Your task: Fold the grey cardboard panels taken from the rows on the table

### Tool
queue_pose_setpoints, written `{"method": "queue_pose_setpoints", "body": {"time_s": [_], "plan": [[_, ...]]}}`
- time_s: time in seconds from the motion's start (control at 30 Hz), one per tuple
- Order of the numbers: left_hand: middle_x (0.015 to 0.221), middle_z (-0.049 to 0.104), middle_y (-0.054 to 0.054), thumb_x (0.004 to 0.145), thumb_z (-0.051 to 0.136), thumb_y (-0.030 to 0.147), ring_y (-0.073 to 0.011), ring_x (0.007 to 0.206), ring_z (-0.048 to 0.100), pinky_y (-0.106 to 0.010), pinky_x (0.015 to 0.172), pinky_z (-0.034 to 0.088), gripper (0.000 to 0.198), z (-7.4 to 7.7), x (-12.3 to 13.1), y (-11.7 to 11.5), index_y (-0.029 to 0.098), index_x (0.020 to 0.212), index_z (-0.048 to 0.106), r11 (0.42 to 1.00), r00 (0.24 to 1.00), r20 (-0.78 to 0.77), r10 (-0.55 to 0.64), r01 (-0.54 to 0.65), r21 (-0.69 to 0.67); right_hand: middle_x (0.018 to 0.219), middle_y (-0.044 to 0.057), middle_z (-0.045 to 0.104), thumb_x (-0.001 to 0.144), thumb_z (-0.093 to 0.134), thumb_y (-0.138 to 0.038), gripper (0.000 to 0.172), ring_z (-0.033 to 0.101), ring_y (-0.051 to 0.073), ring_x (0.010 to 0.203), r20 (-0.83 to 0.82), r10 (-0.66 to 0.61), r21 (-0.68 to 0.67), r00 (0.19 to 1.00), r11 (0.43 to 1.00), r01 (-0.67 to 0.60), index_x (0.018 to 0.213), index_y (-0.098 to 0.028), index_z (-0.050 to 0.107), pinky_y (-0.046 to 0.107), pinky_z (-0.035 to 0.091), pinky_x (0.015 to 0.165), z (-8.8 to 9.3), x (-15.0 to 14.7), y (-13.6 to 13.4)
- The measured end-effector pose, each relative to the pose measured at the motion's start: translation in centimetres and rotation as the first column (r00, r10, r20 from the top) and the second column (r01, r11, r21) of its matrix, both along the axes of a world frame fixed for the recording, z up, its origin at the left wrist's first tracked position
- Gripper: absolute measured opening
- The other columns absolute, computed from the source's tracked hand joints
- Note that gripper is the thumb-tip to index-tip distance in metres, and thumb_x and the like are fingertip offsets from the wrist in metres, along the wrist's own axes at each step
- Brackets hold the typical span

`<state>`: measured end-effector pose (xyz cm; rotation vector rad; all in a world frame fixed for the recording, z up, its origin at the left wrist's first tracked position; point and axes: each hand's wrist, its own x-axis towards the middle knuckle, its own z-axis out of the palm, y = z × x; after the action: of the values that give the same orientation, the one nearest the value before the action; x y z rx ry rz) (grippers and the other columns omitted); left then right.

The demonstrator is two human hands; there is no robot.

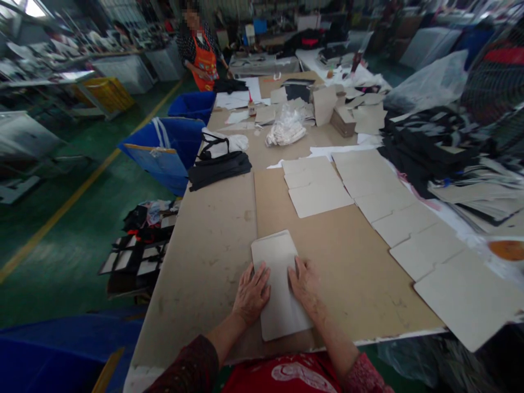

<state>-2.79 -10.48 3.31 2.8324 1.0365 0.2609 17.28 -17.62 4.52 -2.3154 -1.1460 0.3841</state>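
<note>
A pale grey cardboard panel with rounded corners lies lengthwise in front of me on the table. A second edge shows at its far end, so there may be more than one sheet. My left hand rests on its left side, fingers stretched out flat over the surface. On the opposite long edge, my right hand touches the panel with its fingers apart. Neither hand is wrapped round anything. Beyond them, a few similar grey panels overlap on the brown board.
A long row of overlapping panels runs along the table's right side. Black fabric strips lie near the left edge, beside a blue bin. A clear plastic bag sits further back. Another person in an orange apron stands at the far left.
</note>
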Motion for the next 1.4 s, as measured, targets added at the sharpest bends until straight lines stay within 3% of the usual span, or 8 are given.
{"method": "queue_pose_setpoints", "body": {"time_s": [0.17, 0.37, 0.6, 0.77, 0.9, 1.03, 1.4], "plan": [[0.156, 0.042, -0.001, 0.095, 0.052, 0.026, -0.035, 0.145, 0.028, -0.051, 0.113, 0.036, 0.049, 0.0, 0.0, -0.1, 0.025, 0.144, 0.05, 1.0, 1.0, 0.018, 0.007, -0.007, -0.018, 0.107, 0.016, 0.063, 0.092, 0.05, -0.037, 0.04, 0.058, 0.031, 0.102, 0.013, 0.024, 0.018, 1.0, 1.0, -0.025, 0.125, -0.02, 0.066, 0.046, 0.045, 0.092, -0.2, -0.1, 0.0], [0.157, 0.04, 0.0, 0.095, 0.052, 0.026, -0.0347, 0.144, 0.028, -0.053, 0.113, 0.036, 0.05, 0.2, 0.1, -0.1, 0.025, 0.144, 0.049, 0.999, 1.0, 0.01, 0.01, -0.009, -0.051, 0.106, 0.021, 0.064, 0.09, 0.048, -0.041, 0.044, 0.059, 0.034, 0.103, -0.066, -0.032, 0.074, 0.997, 0.997, 0.037, 0.112, -0.01, 0.072, 0.048, 0.046, 0.094, -1.3, 0.3, 0.2], [0.157, 0.041, 0.0, 0.094, 0.053, 0.025, -0.0348, 0.144, 0.027, -0.052, 0.113, 0.036, 0.049, 0.4, 0.1, -0.2, 0.025, 0.143, 0.05, 0.998, 1.0, 0.008, 0.014, -0.013, -0.066, 0.102, 0.016, 0.068, 0.085, 0.051, -0.04, 0.04, 0.062, 0.029, 0.096, -0.194, -0.038, 0.167, 0.98, 0.983, 0.071, 0.104, -0.013, 0.074, 0.043, 0.049, 0.093, -1.7, 1.2, 0.1], [0.156, 0.041, 0.0, 0.093, 0.054, 0.025, -0.0342, 0.145, 0.027, -0.052, 0.113, 0.036, 0.05, 0.5, 0.2, -0.2, 0.026, 0.143, 0.05, 0.997, 1.0, 0.007, 0.021, -0.021, -0.073, 0.1, 0.017, 0.068, 0.082, 0.052, -0.038, 0.039, 0.063, 0.028, 0.095, -0.282, -0.114, 0.193, 0.953, 0.966, 0.173, 0.1, -0.013, 0.075, 0.043, 0.05, 0.092, -2.0, 0.9, -0.4], [0.157, 0.04, 0.001, 0.093, 0.053, 0.025, -0.0341, 0.146, 0.026, -0.053, 0.114, 0.035, 0.051, 0.4, 0.1, -0.2, 0.027, 0.144, 0.049, 0.996, 1.0, 0.012, 0.023, -0.021, -0.091, 0.095, 0.013, 0.071, 0.079, 0.053, -0.04, 0.038, 0.066, 0.025, 0.087, -0.374, -0.185, 0.193, 0.909, 0.943, 0.271, 0.097, -0.014, 0.075, 0.038, 0.054, 0.082, -2.8, 1.0, -1.0], [0.157, 0.041, 0.001, 0.093, 0.053, 0.024, -0.0337, 0.146, 0.026, -0.052, 0.115, 0.034, 0.051, 0.5, 0.1, -0.2, 0.027, 0.144, 0.049, 0.994, 0.999, 0.021, 0.032, -0.03, -0.105, 0.096, 0.011, 0.073, 0.078, 0.052, -0.036, 0.039, 0.067, 0.023, 0.085, -0.444, -0.199, 0.186, 0.874, 0.933, 0.308, 0.103, -0.015, 0.072, 0.036, 0.055, 0.079, -3.2, 1.0, -2.1], [0.156, 0.041, 0.001, 0.093, 0.054, 0.024, -0.036, 0.146, 0.026, -0.054, 0.115, 0.035, 0.051, 0.6, 0.2, -0.3, 0.025, 0.144, 0.05, 0.995, 1.0, 0.013, 0.022, -0.021, -0.102, 0.108, 0.016, 0.066, 0.08, 0.048, -0.035, 0.043, 0.062, 0.027, 0.1, -0.423, -0.149, 0.205, 0.894, 0.945, 0.255, 0.108, -0.011, 0.07, 0.045, 0.048, 0.097, -0.9, -0.3, -3.2]]}}
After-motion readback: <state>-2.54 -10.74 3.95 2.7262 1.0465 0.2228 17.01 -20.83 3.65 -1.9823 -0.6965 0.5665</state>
